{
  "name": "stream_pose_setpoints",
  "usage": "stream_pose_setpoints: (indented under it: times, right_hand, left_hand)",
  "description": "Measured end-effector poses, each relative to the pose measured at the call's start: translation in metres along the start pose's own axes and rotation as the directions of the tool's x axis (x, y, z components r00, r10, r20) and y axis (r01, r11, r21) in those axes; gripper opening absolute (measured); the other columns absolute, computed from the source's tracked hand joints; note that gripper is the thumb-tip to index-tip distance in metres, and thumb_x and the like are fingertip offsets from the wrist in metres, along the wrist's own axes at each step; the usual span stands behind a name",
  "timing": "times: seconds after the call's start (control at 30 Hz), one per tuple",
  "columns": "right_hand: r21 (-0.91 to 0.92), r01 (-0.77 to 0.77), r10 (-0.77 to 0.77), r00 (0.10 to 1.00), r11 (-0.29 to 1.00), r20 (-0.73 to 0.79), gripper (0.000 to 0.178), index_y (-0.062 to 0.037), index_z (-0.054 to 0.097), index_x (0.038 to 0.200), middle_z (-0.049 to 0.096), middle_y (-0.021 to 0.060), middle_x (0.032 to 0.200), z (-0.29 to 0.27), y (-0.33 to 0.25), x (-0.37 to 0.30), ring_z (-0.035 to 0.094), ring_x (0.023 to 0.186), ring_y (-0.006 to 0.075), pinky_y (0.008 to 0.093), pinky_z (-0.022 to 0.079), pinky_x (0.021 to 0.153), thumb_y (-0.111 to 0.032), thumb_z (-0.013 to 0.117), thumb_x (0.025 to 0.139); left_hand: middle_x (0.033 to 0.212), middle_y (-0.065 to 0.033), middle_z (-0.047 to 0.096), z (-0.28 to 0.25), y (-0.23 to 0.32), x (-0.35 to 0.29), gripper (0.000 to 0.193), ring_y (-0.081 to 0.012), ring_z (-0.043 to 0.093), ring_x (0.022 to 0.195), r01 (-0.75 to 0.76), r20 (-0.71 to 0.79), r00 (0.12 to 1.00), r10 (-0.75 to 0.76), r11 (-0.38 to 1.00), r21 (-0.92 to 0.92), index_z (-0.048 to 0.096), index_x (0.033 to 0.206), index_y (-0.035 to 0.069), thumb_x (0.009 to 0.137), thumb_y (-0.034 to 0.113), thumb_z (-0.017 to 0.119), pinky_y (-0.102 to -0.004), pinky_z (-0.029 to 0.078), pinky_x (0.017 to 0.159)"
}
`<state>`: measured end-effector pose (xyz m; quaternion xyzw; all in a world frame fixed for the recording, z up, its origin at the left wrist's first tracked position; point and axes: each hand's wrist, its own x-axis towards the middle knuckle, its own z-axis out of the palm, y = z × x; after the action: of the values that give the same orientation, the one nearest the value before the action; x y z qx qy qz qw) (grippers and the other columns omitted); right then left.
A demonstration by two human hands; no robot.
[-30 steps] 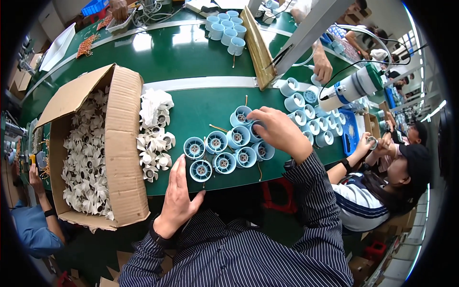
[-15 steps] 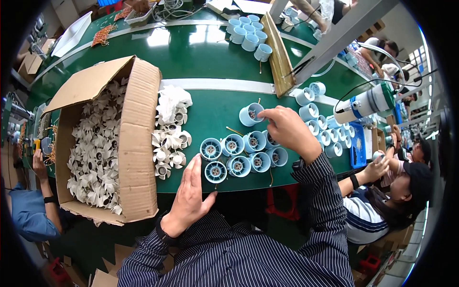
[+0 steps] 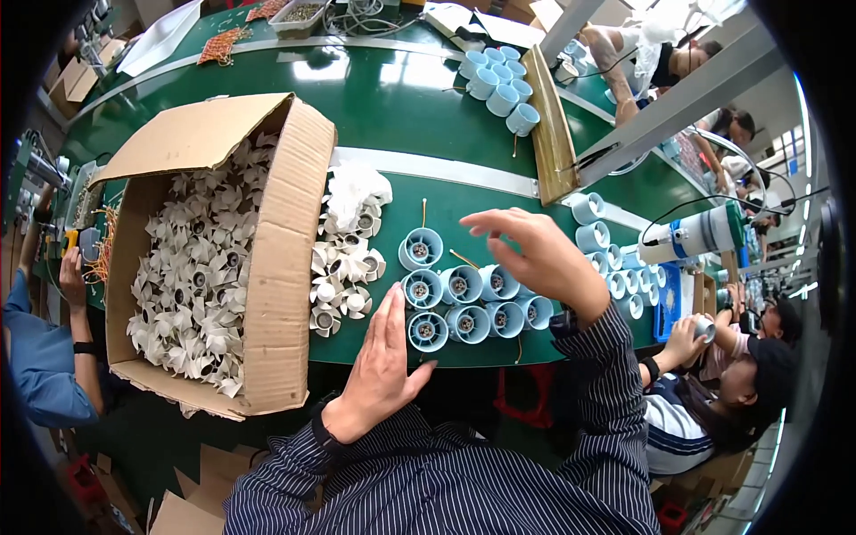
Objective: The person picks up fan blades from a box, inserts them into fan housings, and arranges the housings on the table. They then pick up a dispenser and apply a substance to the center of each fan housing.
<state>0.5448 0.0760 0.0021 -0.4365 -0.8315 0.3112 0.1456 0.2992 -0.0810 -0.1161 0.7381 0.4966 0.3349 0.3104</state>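
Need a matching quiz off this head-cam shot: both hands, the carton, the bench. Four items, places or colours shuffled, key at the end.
Column 1
1. Left hand
2. Carton
3. Right hand
4. Bench

Column 2
A. Green-topped
B. By the right end of the front cups, holding nothing
C. Fingers together, by the left end of the front cups
D. Brown, filled with white fans

Pairs: 1-C, 2-D, 3-B, 4-A
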Motion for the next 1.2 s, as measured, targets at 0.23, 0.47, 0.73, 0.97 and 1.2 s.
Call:
stream_pose_setpoints:
  times: [0.23,0.47,0.73,0.97,1.2]
  right_hand:
    - [0.074,-0.195,0.209,0.91,0.978,-0.357,0.043,-0.0079,0.069,0.143,0.075,0.0145,0.132,0.03,0.071,-0.076,0.069,0.123,0.0335,0.0414,0.057,0.102,-0.02,0.074,0.102]
    - [-0.36,0.0,-0.107,0.955,0.933,-0.277,0.054,-0.0126,0.067,0.147,0.07,0.0141,0.14,0.05,0.053,-0.078,0.064,0.128,0.0341,0.0459,0.052,0.108,-0.037,0.077,0.1]
    - [-0.315,-0.075,-0.005,0.969,0.946,-0.246,0.053,-0.0143,0.068,0.144,0.074,0.0119,0.126,0.063,0.043,-0.084,0.063,0.12,0.0339,0.0478,0.051,0.104,-0.042,0.076,0.099]
    - [-0.326,-0.125,0.038,0.965,0.937,-0.259,0.051,-0.0154,0.069,0.144,0.075,0.01,0.124,0.07,0.032,-0.088,0.062,0.121,0.0321,0.0463,0.051,0.101,-0.041,0.076,0.099]
    - [-0.481,-0.089,-0.079,0.945,0.872,-0.317,0.063,-0.0111,0.062,0.151,0.068,0.0139,0.141,0.074,0.024,-0.089,0.06,0.13,0.0335,0.0472,0.044,0.112,-0.047,0.074,0.1]
  left_hand:
    - [0.173,-0.0353,0.025,0.014,-0.006,0.016,0.125,-0.0501,0.031,0.161,-0.042,-0.028,0.999,0.042,0.999,0.005,0.01,0.172,-0.009,0.08,0.01,0.092,-0.0519,0.031,0.133]
    - [0.172,-0.0361,0.026,0.016,-0.005,0.016,0.122,-0.0513,0.035,0.158,-0.039,-0.046,0.998,0.042,0.996,0.08,0.012,0.171,-0.01,0.082,0.014,0.093,-0.0535,0.035,0.131]
    - [0.173,-0.0342,0.028,0.017,-0.007,0.017,0.123,-0.05,0.032,0.16,-0.029,-0.043,0.999,0.032,0.998,0.06,0.013,0.171,-0.008,0.082,0.013,0.094,-0.053,0.032,0.132]
    - [0.171,-0.0346,0.031,0.011,-0.006,0.019,0.123,-0.0503,0.039,0.155,-0.051,-0.023,0.998,0.053,0.996,0.068,0.013,0.171,-0.008,0.082,0.015,0.094,-0.0532,0.036,0.129]
    - [0.17,-0.0348,0.031,0.004,-0.007,0.017,0.125,-0.0508,0.039,0.154,-0.042,-0.011,0.999,0.043,0.996,0.072,0.013,0.171,-0.009,0.079,0.014,0.096,-0.0536,0.037,0.128]
